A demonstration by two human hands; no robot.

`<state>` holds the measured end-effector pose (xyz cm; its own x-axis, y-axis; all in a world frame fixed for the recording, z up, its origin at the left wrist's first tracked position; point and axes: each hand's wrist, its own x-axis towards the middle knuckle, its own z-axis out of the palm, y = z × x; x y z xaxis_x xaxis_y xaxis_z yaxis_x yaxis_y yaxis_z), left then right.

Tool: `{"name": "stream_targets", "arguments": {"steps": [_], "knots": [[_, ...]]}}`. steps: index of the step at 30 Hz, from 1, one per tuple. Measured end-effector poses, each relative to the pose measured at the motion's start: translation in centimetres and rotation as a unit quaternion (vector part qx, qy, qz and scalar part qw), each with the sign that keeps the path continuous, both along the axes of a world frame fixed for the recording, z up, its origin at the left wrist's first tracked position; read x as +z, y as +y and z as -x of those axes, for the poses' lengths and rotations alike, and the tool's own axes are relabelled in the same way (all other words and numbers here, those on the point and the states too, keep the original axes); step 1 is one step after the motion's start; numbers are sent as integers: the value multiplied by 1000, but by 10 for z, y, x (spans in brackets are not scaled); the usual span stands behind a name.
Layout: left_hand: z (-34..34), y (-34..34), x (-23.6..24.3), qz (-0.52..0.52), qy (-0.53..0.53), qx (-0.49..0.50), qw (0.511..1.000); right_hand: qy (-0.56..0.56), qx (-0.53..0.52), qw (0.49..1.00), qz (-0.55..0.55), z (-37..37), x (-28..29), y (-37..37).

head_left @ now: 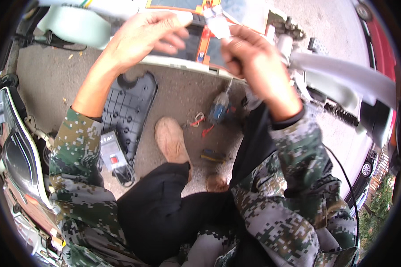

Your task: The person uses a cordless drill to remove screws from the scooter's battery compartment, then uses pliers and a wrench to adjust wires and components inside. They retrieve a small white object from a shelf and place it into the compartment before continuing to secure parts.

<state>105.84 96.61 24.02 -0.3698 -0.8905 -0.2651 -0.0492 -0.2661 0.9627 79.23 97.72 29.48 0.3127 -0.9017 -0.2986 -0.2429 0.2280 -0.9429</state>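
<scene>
Both my hands are raised over an orange-and-white vehicle body [204,44] at the top of the view. My right hand [254,53] is closed, with thumb and fingers pinching a small crumpled white piece [219,27]; whether it is paper or plastic film I cannot tell. To its left, my left hand [140,38] has its thumb stretched toward the white piece and its fingers apart, apparently holding nothing. A gap separates the two hands. Behind them runs an orange frame around dark, glossy panels.
On the ground lie a ribbed black plastic panel [131,109], a grey box with a red switch [113,153] and cable, a blue tool [218,111], red wire pieces [200,119] and a yellow-handled tool [214,155]. A scooter [20,147] stands left; a red car [381,35] right.
</scene>
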Motion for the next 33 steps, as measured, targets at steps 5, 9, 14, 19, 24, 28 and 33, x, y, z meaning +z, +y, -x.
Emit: {"name": "stream_targets", "arguments": {"steps": [5, 9, 14, 19, 24, 28, 33], "knots": [[23, 89, -43, -247, 85, 8, 965, -119, 39, 985, -122, -54, -63, 97], [-6, 100, -83, -252, 0, -103, 962, 116, 181, 976, -37, -23, -96, 136], [-9, 94, -123, -289, 36, -199, 936, 488, 183, 854, -6, 59, -154, 122], [11, 109, -153, -287, -21, -161, 944, 604, 81, 776, -162, 87, -227, 131], [26, 114, -181, -391, 48, -30, 919, 553, 38, 829, -77, 111, -254, 151], [54, 116, -210, -405, 89, 85, 906, 526, 62, 848, -12, 117, -235, 157], [55, 124, -192, -285, -117, 93, 947, 439, 38, 898, -3, 115, -170, 158]]}}
